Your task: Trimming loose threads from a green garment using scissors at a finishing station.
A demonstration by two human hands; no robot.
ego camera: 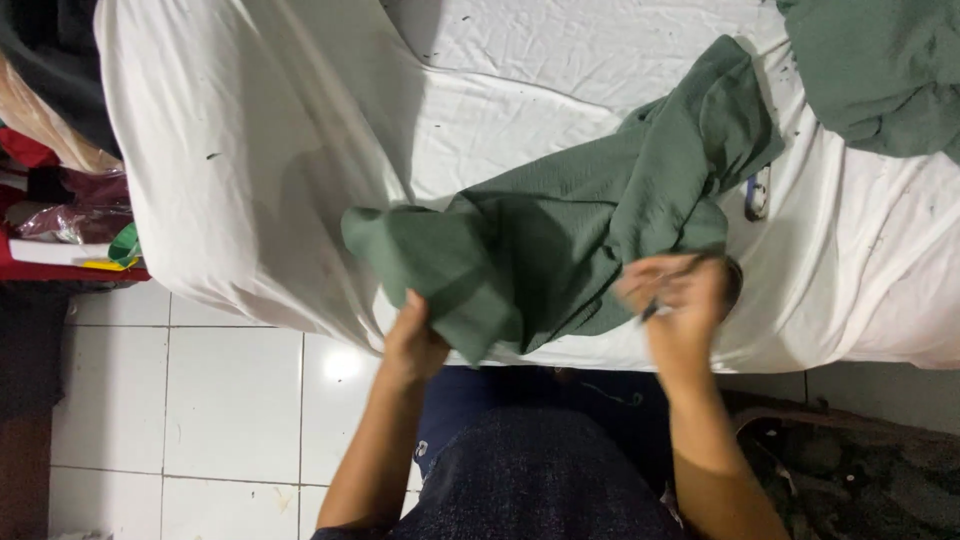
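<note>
At the sheet's [250,150] near edge, the left hand [415,340] pinches a folded corner of the green cloth [560,240], while the right hand [680,295], blurred, seems clenched on the cloth's other end along with a thin dark tool. The cloth lies crumpled on the sheet, trailing toward a second green heap [880,70] at the far corner. With so much slack overhanging the sheet's edge, a loosened pinch would likely drop the cloth to the tiles [230,400].

Green cloth [560,240] in both hands
</note>
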